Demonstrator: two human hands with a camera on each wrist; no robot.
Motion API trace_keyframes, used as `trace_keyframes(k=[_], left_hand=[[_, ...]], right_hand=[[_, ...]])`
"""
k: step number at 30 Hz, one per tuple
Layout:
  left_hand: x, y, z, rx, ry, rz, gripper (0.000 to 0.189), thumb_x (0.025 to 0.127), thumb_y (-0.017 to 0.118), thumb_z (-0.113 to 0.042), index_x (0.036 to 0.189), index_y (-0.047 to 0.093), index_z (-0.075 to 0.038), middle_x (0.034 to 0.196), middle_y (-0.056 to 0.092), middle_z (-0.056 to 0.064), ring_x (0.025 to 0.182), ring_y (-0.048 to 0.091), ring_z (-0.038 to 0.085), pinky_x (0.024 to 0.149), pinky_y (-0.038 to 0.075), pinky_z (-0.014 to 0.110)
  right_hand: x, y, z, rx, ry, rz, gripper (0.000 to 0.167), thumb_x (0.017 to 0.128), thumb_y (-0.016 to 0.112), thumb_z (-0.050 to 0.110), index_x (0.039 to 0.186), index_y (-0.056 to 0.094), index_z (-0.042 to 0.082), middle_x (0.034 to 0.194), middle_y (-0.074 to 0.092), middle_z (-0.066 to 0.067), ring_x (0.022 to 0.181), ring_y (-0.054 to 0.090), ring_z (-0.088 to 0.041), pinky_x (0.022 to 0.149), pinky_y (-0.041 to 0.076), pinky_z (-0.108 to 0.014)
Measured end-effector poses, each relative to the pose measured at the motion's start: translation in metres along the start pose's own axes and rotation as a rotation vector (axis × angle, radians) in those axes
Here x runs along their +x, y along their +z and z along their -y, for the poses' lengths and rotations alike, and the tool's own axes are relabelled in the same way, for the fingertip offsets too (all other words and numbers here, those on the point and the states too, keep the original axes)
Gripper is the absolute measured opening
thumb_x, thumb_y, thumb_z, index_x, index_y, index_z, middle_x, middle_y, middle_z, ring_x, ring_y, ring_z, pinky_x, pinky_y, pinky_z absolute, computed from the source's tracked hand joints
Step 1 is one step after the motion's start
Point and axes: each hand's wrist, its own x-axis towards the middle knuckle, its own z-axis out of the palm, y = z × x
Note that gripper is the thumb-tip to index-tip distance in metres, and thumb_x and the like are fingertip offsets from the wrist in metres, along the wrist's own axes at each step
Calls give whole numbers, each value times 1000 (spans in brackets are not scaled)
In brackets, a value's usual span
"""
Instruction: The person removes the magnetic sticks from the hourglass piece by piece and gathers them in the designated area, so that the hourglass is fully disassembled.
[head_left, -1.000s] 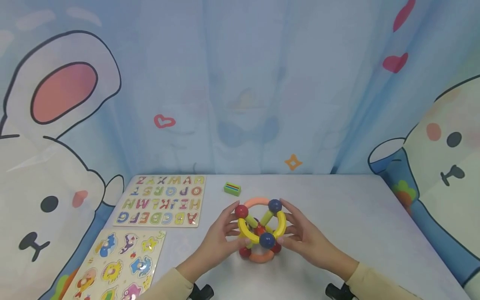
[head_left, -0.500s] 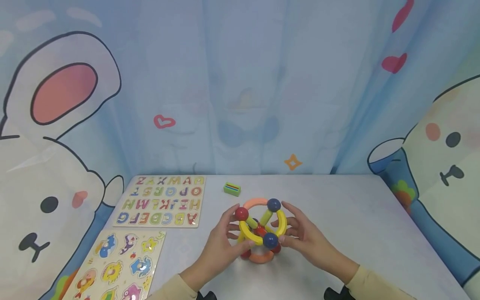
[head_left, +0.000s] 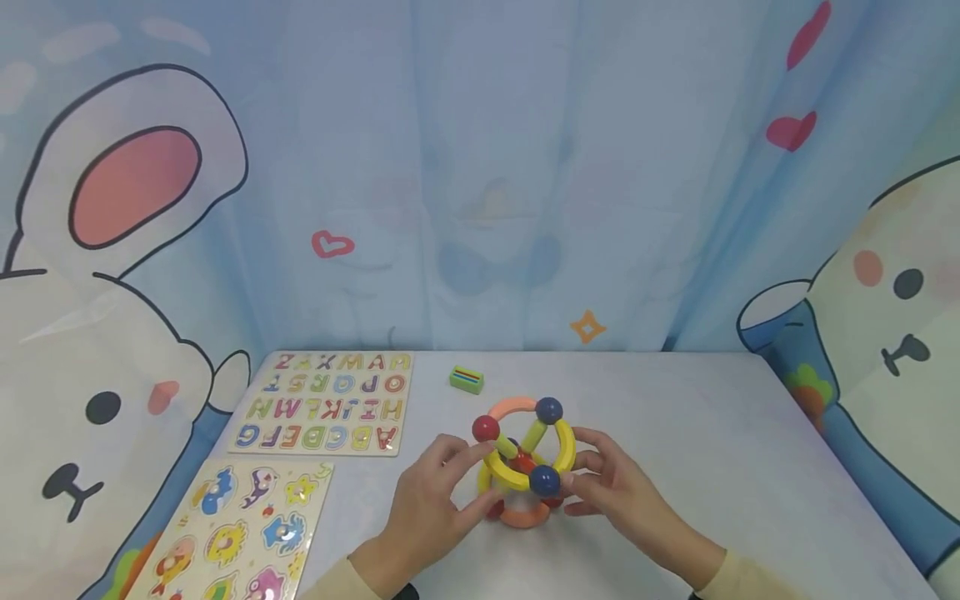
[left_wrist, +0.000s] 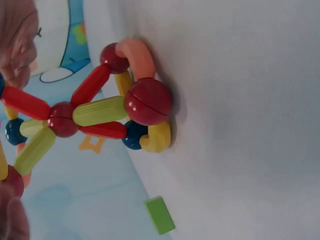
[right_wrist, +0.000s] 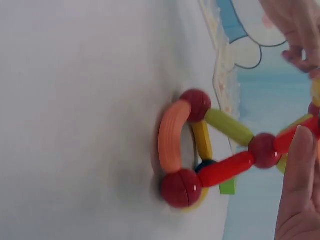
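Note:
A magnetic ball-and-stick toy [head_left: 546, 481] stands on the white table. Curved orange and yellow sticks join red and blue balls into an upper and a lower ring. Straight green and red sticks run between them through a central red ball [left_wrist: 63, 119]. My left hand [head_left: 431, 504] pinches the upper ring's left side, index finger near the red ball [head_left: 486, 428] and thumb lower down. On the right side my right hand [head_left: 618, 492] holds the ring, thumb at the front blue ball and fingers behind. The left fingertips' exact contact is partly hidden.
An alphabet puzzle board [head_left: 318, 404] lies at the back left, with a sea-animal puzzle board [head_left: 243, 525] in front of it. Behind the toy sits a small green block [head_left: 467, 380] with coloured stripes. A printed curtain [head_left: 487, 167] hangs along the table's back edge.
My left hand has shifted down and its index finger has come from the red ball's outer side to the ring's front. The right fingers have slid slightly lower. The toy has barely turned.

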Motion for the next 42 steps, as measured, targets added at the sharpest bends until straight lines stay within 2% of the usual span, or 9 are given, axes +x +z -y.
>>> trace_keyframes(k=[4,8,11,14,19,23,27,33,42], left_hand=[[1,-2,-1,0,11,130,55,85,79,-39,135,62,-23,99,54,-9,72,51,4,59,41,10],[3,-1,-4,59,12,187,54,88,75,-43,137,60,-27,99,52,-8,66,47,3,54,37,9],[5,-1,-6,107,46,105,46,86,79,-38,129,68,-25,103,52,-5,68,47,3,53,36,9],[8,0,-5,60,94,49,36,84,82,-29,119,74,-21,117,56,-1,78,54,6,61,42,8],[18,0,-2,-71,166,167,36,87,80,-26,121,72,-20,134,58,-1,100,62,6,77,47,9],[26,0,1,-67,191,264,35,90,77,-29,124,70,-21,128,62,-6,102,62,2,78,46,9],[29,2,1,-60,224,302,31,91,75,-32,120,72,-21,118,65,-11,100,61,-1,78,45,8],[30,8,1,-45,215,275,34,88,76,-40,115,75,-20,106,66,-11,85,58,-1,67,39,4],[27,15,-5,-19,175,195,33,85,78,-43,109,78,-20,101,66,-9,80,58,2,65,38,4]], right_hand=[[-6,8,2,71,111,-75,69,91,74,26,143,36,2,117,59,-18,102,67,-37,79,59,-45],[-11,17,1,78,110,-171,72,87,79,24,142,35,6,125,54,-19,102,68,-34,77,59,-44],[-16,20,0,0,36,-223,79,84,82,23,143,31,12,131,48,-18,102,67,-30,76,60,-41],[-19,21,-2,-140,-83,-263,81,82,84,21,144,33,17,137,42,-12,103,67,-26,74,60,-34],[-21,17,-11,-383,-383,-296,74,81,85,16,142,45,26,140,46,0,96,69,-21,65,58,-25],[-15,10,-13,-445,-566,-188,66,82,83,15,140,53,26,129,57,6,90,69,-15,62,58,-26],[-7,3,-10,-468,-637,-39,60,83,83,18,137,58,18,125,61,4,96,67,-13,64,59,-27],[1,-5,-5,-476,-613,95,53,81,83,13,131,64,16,121,64,3,97,68,-14,67,59,-29],[5,-9,0,-483,-564,115,49,78,85,10,123,69,22,115,67,9,98,67,-13,70,59,-29]])
